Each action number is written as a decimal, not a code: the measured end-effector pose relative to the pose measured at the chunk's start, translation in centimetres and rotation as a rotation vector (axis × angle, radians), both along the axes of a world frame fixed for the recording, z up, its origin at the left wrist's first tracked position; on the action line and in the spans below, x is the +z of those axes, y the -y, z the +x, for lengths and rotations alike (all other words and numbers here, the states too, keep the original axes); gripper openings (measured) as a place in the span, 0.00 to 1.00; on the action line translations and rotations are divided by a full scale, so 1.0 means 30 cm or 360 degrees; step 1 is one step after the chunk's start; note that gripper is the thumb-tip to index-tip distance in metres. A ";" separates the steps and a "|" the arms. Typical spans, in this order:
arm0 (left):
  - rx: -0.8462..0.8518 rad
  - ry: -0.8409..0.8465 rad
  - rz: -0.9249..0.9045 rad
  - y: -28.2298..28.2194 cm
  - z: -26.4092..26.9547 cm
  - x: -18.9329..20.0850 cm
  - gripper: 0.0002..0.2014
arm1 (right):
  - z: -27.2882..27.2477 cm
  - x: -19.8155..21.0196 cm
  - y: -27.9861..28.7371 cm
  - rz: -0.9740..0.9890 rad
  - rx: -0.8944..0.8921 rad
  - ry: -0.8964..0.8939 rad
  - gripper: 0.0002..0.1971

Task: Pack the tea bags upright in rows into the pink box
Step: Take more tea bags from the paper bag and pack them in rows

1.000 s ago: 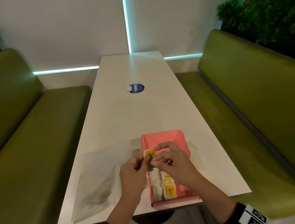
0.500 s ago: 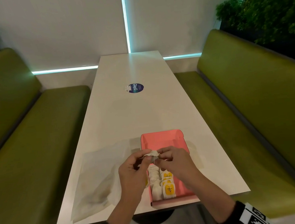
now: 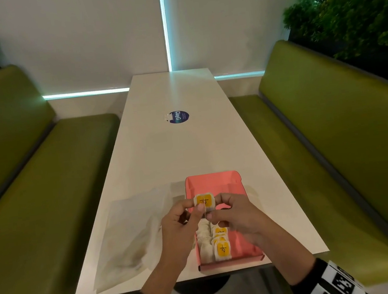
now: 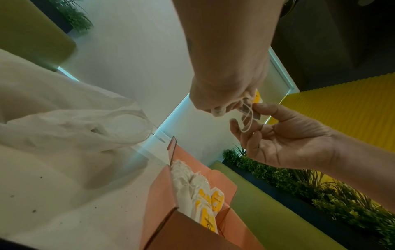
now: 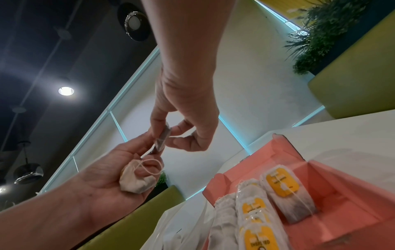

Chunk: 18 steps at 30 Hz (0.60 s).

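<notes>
white table | green benches (both sides) | white wall

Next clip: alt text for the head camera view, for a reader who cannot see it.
Two hands, left hand and right hand, hold a white paper tea bag with a yellow tag above an open pink cardboard box, where more yellow-tagged tea bags stand in rows at its near end. A crumpled clear plastic bag lies left of the box on a long white table.

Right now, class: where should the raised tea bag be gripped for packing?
By its two side edges, from left and right, as the left hand and right hand pinch the tea bag. It is flat and upright above the pink box.
</notes>
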<state>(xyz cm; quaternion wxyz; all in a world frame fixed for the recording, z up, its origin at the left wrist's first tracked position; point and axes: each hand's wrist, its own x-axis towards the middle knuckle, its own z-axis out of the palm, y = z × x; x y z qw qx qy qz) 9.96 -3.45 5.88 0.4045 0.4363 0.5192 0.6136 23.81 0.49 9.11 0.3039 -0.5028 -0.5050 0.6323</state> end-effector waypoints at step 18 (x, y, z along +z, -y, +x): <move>-0.0302 -0.0611 -0.0318 0.001 -0.006 -0.031 0.02 | 0.064 0.005 -0.051 0.0729 0.0444 0.0817 0.04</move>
